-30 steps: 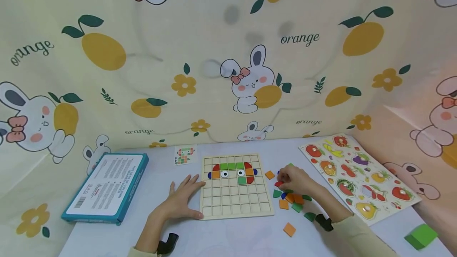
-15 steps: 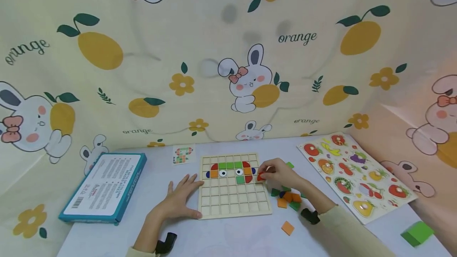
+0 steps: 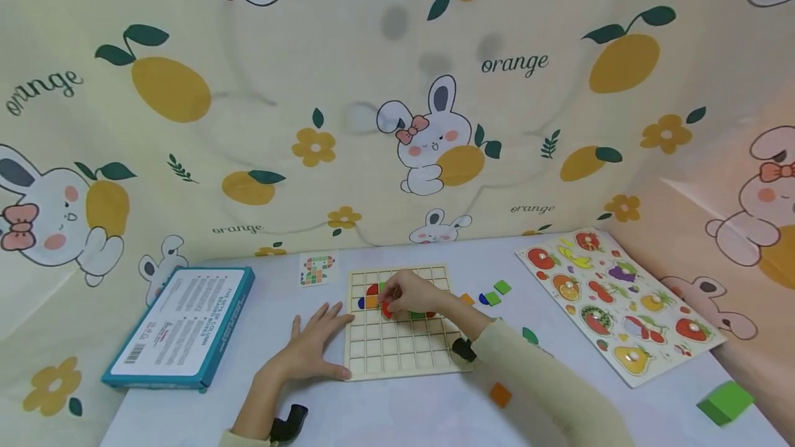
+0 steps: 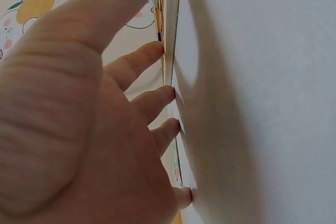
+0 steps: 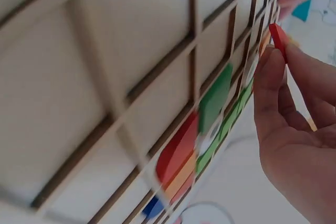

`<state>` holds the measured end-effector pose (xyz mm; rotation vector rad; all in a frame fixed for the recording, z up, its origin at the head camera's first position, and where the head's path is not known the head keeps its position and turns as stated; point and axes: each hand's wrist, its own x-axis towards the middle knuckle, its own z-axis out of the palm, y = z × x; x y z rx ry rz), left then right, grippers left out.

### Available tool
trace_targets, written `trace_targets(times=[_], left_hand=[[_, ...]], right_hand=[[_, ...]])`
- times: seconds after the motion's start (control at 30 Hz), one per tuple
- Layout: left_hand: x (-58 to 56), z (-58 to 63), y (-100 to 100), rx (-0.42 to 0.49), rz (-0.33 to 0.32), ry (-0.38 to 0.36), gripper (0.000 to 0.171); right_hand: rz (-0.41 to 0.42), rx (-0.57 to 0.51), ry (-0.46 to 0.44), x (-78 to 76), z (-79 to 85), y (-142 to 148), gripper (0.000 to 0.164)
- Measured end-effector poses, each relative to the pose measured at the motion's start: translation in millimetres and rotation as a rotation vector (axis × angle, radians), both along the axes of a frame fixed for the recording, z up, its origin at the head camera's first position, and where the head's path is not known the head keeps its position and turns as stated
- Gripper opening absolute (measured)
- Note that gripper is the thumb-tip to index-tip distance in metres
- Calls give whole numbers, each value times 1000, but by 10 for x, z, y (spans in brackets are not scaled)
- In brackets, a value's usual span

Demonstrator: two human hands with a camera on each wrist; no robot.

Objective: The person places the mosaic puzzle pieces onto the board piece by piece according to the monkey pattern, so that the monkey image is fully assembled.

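Note:
A wooden grid board (image 3: 397, 348) lies on the table with coloured pieces in its upper rows. My left hand (image 3: 317, 347) rests flat at the board's left edge, fingers spread; the left wrist view shows the fingertips (image 4: 167, 94) along that edge. Over the left part of the pattern, my right hand (image 3: 413, 293) pinches a red piece (image 5: 278, 40) between thumb and forefinger. The piece is seen nearly edge-on in the right wrist view. A green square (image 5: 215, 98) and a red rounded piece (image 5: 177, 150) sit in neighbouring cells. The right hand hides much of the pattern from the head camera.
Right of the board lie loose pieces, among them a green square (image 3: 502, 287) and an orange square (image 3: 500, 394); the right sleeve covers others. A pattern card (image 3: 318, 270) lies behind, a blue-edged box (image 3: 180, 326) left, a fruit puzzle (image 3: 599, 321) and green block (image 3: 725, 403) right.
My right hand has picked up the red piece from the loose pile and carried it left, past the board's right edge, to the left part of the pattern. The left hand has stayed put.

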<state>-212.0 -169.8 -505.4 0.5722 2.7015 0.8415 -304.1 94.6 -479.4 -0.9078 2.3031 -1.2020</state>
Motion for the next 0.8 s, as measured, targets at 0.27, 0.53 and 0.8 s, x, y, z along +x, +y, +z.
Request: trace_targets(times=[0.27, 0.53, 0.8], left_hand=[[3, 8, -27, 2, -6, 2, 102], [-4, -6, -22, 11, -9, 15, 102], [-5, -25, -6, 7, -12, 16, 101]], right_hand=[[42, 68, 119, 28, -18, -285, 13], [14, 179, 189, 81, 37, -380, 12], [34, 247, 280, 130, -22, -355, 6]])
